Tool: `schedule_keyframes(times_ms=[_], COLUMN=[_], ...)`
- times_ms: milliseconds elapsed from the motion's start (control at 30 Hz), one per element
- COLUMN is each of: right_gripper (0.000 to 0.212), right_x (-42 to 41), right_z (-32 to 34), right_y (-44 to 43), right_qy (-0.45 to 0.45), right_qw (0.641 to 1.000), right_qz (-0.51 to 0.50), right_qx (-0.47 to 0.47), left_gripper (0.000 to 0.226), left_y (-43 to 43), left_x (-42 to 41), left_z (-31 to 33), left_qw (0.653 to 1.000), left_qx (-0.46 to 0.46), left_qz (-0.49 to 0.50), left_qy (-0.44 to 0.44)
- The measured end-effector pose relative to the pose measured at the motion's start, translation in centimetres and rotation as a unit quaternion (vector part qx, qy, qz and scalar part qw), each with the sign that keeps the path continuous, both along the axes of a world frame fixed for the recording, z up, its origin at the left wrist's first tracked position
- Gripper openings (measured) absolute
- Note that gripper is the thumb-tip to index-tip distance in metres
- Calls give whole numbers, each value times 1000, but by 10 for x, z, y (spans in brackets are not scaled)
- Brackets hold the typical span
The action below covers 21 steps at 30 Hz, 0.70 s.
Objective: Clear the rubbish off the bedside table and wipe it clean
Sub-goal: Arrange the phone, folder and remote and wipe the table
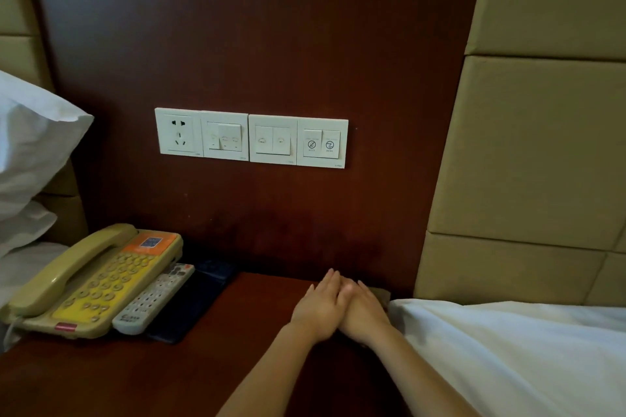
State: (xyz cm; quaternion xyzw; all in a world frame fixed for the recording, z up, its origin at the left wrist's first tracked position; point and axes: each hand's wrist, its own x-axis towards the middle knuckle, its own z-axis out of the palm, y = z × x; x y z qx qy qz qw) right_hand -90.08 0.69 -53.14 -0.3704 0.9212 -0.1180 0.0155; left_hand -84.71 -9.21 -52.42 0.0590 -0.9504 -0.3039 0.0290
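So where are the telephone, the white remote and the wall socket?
telephone (101,288): head view, on the yellow keypad.
white remote (154,298): head view, middle of its button face.
wall socket (178,131): head view, between its two sets of holes.

The bedside table (257,308) is dark reddish-brown wood with a faint sheen, and the wall panel (257,44) behind it is the same deep red-brown. A row of switch plates (251,138) is creamy white with small grey symbols. The telephone (91,284) is dull beige-yellow, with a brighter yellow keypad, an orange label (149,243) bearing a blue square code, and a small red strip at its front edge. The remote control (154,298) is white with grey buttons. A flat case (193,301) beside it is navy, almost black. The pillow (30,142) and the bed sheet (525,349) are plain white. The padded panels (542,145) are tan. A grey-brown scrap (382,294) shows at the table's back right.
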Motion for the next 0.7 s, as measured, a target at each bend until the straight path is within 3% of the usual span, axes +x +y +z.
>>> schedule_keyframes(times_ms=[100,200,367,400,533,600,667,700], right_gripper=[55,43,47,55,132,142,130,109], right_x=[-5,-10,-17,-17,-15,-10,2,8], right_z=[1,4,-1,-4,-10,-10,-4,-3], right_y=[3,3,4,5,10,11,10,9], right_qy=[-52,-8,54,58,42,17,3,-8], right_qw=[989,992,997,997,998,998,998,997], right_qz=[-54,-56,-31,-29,-43,-53,-56,-62], right_qx=[-127,-113,-45,-31,-9,20,37,41], left_gripper=[53,48,49,50,51,51,51,51], left_y=[-15,-34,-28,-25,-21,-19,-20,-22], left_x=[1,8,13,14,24,31,38,42], left_z=[-3,-5,3,3,4,5,8,8], left_qw=[999,986,955,947,936,937,939,940], left_qx=[-42,-159,-285,-311,-331,-325,-322,-318], left_qz=[11,-10,-7,-3,6,5,10,11], left_qy=[0,-52,-81,-85,-115,-126,-125,-123])
